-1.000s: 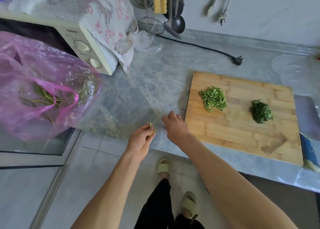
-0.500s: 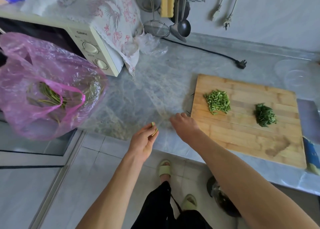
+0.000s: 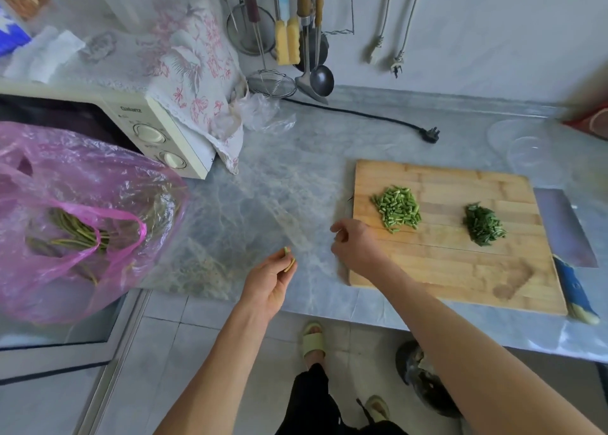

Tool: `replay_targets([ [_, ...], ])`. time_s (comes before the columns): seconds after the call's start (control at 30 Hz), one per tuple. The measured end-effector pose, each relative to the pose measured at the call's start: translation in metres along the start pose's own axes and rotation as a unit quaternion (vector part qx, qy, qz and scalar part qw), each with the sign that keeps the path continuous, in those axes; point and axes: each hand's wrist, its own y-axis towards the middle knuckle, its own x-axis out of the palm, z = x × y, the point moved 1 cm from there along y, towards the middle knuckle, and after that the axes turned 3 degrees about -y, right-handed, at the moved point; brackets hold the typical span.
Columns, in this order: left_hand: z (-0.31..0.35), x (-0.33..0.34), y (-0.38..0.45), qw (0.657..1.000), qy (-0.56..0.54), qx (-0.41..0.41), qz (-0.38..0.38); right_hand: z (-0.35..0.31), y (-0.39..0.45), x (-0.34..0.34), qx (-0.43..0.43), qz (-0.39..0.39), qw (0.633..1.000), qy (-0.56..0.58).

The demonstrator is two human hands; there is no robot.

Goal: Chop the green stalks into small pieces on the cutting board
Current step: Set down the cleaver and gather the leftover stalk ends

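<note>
Left hand point(image 3: 269, 278) pinches short green stalk bit point(image 3: 289, 259) above marbled table point(image 3: 263, 197) edge. Right hand point(image 3: 357, 244) loosely curled, empty, beside rectangular wooden cutting board point(image 3: 444, 270) bearing two chopped green heaps: pale stalk pieces point(image 3: 396, 208), darker shreds point(image 3: 483, 224).

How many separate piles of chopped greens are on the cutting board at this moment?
2. The lighter green pile lies left of centre on the cutting board; the darker green pile lies to its right, apart from it. None looks hidden.
</note>
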Motion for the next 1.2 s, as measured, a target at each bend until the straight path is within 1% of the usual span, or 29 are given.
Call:
replay_targets([
  [0.07, 0.003, -0.005, -0.001, 1.0, 0.017, 0.015, 0.001, 0.006, -0.021, -0.016, 0.025, 0.011, 0.997, 0.069],
  [0.2, -0.009, -0.007, -0.017, 0.998, 0.046, 0.028, -0.015, 0.033, -0.075, -0.037, 0.078, 0.002, 0.982, 0.174],
  [0.3, -0.032, -0.002, -0.039, 0.996, 0.078, 0.03, -0.035, 0.066, -0.118, -0.048, 0.116, 0.015, 0.96, 0.254],
  [0.4, -0.073, 0.0, -0.069, 0.992, 0.112, 0.032, -0.052, 0.111, -0.172, -0.059, 0.139, 0.043, 0.931, 0.336],
  [0.5, -0.132, 0.0, -0.1, 0.986, 0.148, 0.024, -0.066, 0.172, -0.226, -0.062, 0.166, 0.061, 0.91, 0.376],
  [0.53, -0.164, -0.004, -0.111, 0.984, 0.164, 0.024, -0.067, 0.199, -0.25, -0.062, 0.177, 0.067, 0.902, 0.388],
  [0.57, -0.179, -0.003, -0.115, 0.982, 0.172, 0.018, -0.073, 0.213, -0.257, -0.06, 0.187, 0.073, 0.89, 0.41],
  [0.6, -0.211, -0.009, -0.123, 0.98, 0.187, 0.012, -0.073, 0.239, -0.28, -0.057, 0.204, 0.078, 0.88, 0.423],
  [0.73, -0.302, -0.012, -0.137, 0.967, 0.244, -0.04, -0.069, 0.311, -0.33, -0.039, 0.288, 0.076, 0.844, 0.446],
  [0.8, -0.33, -0.013, -0.135, 0.958, 0.271, -0.063, -0.067, 0.334, -0.341, -0.029, 0.321, 0.085, 0.829, 0.45],
  [0.9, -0.382, -0.008, -0.118, 0.946, 0.312, -0.08, -0.043, 0.38, -0.342, -0.019, 0.363, 0.094, 0.817, 0.438],
  [1.07, -0.453, -0.01, -0.058, 0.93, 0.355, -0.089, -0.011, 0.441, -0.31, 0.01, 0.412, 0.097, 0.798, 0.428],
  [1.2, -0.507, -0.018, 0.001, 0.926, 0.365, -0.083, 0.044, 0.491, -0.285, 0.037, 0.432, 0.121, 0.784, 0.429],
])
